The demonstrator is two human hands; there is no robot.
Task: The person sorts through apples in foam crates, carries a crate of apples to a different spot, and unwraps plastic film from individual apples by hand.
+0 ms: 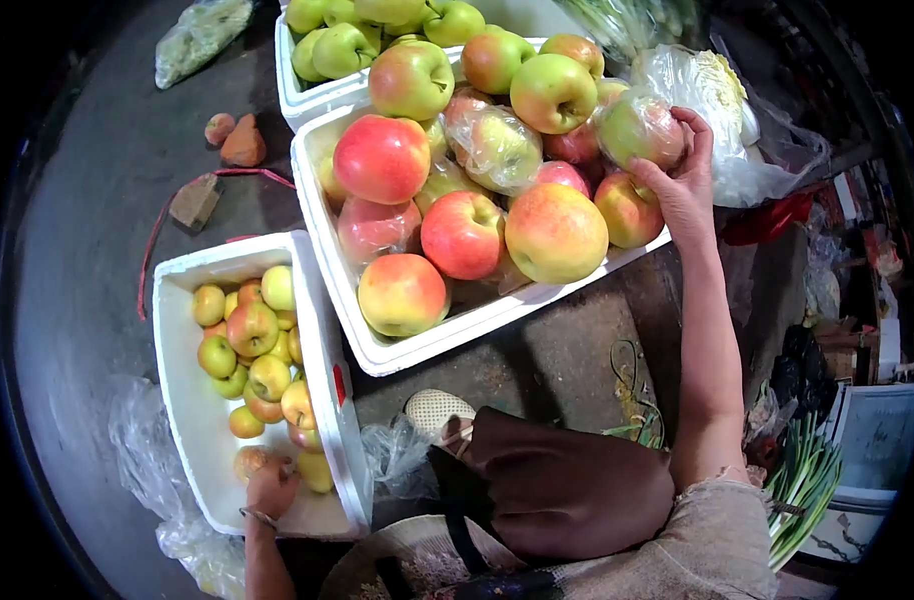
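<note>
From my distant seat I see a grey floor [87, 220] — on it stands a white foam box [182, 330] surrounding the left hand [272, 488]. Crumpled clear plastic [142, 430] lies just left of that hand; well ahead of it lie a red cord [145, 270], a stone-like block [195, 202] and a filled plastic bag [205, 40].

The apples [557, 232] blush red over yellow-green, the boxes [337, 440] are white, the lap cloth [567, 480] plain brown

Looks like a greengrocer's shop or market stall, given foam boxes [427, 340] heaped with apples [463, 235] at left and far centre, bagged cabbage [722, 112] at far right, green onions [805, 478] at near right.
</note>
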